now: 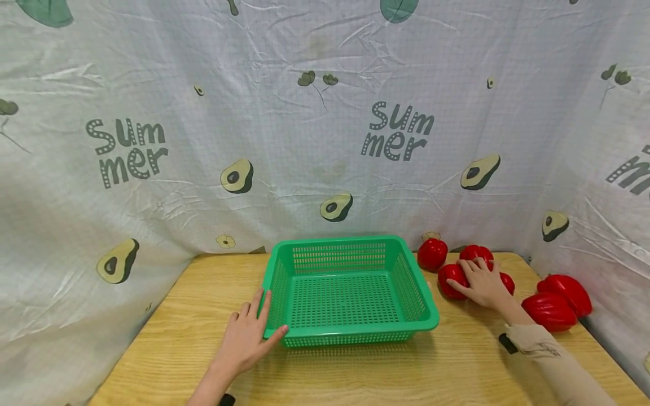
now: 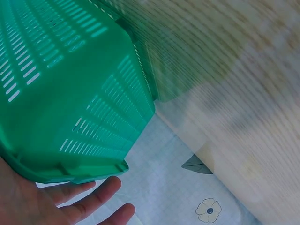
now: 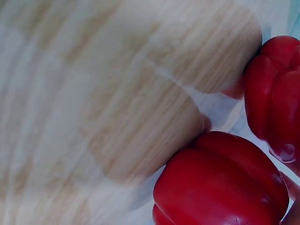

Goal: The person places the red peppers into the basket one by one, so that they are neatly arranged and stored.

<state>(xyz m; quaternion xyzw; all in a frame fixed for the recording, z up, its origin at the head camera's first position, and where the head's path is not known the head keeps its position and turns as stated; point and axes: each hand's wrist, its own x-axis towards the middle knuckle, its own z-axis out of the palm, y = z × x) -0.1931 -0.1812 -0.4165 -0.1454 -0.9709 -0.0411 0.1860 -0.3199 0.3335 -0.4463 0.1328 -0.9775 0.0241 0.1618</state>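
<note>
A green plastic basket (image 1: 350, 327) with slotted sides stands on the wooden table. My left hand (image 1: 246, 338) lies at its front left corner, thumb on the front rim and fingers extended along the left side. In the left wrist view, fingers (image 2: 96, 199) stretch out straight beside the rim. My right hand (image 1: 479, 285) lies spread over a cluster of red bell peppers, with its thumb across the nearest red bell pepper (image 1: 449, 276). Other bell peppers (image 1: 476, 254) sit behind and beside the hand, partly covered by it. In the right wrist view, a bell pepper (image 3: 220, 183) sits close below the hand.
Another red bell pepper (image 1: 432, 254) stands at the back, right of the basket. Two ridged, longish red pieces (image 1: 566, 293) lie at the right table edge. A printed cloth (image 1: 284, 141) hangs behind the wooden table (image 1: 203, 304) and along its sides.
</note>
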